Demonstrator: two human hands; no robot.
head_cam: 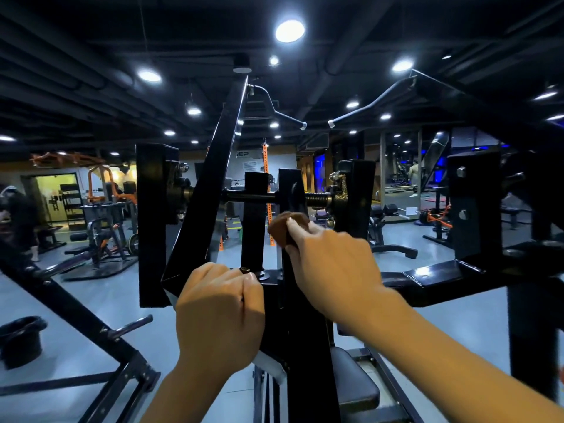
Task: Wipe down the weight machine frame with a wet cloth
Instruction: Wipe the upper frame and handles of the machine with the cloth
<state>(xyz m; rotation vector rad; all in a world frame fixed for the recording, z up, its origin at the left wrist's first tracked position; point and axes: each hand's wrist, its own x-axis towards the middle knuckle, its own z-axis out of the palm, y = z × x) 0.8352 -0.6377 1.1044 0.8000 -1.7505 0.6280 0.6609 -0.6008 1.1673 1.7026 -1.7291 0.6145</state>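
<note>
At twelve o'clock from both hands, the frame upright (291, 190) runs vertically; right hand (332, 264), nearer, pinches the brown cloth (282, 227) against it, while left hand (219, 312) grips the post below.

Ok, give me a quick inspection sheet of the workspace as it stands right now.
Surface: black weight machine frame, glossy; wetness cannot be judged.
Job's things: brown cloth against the upright plate.
Clutter: black bucket on the floor, left.
Hands: right hand grips the cloth; left hand curled on the frame's top edge.
Cables: nothing seen.
Surroundings: gym floor, orange rack, seat pad, ceiling lights.
</note>
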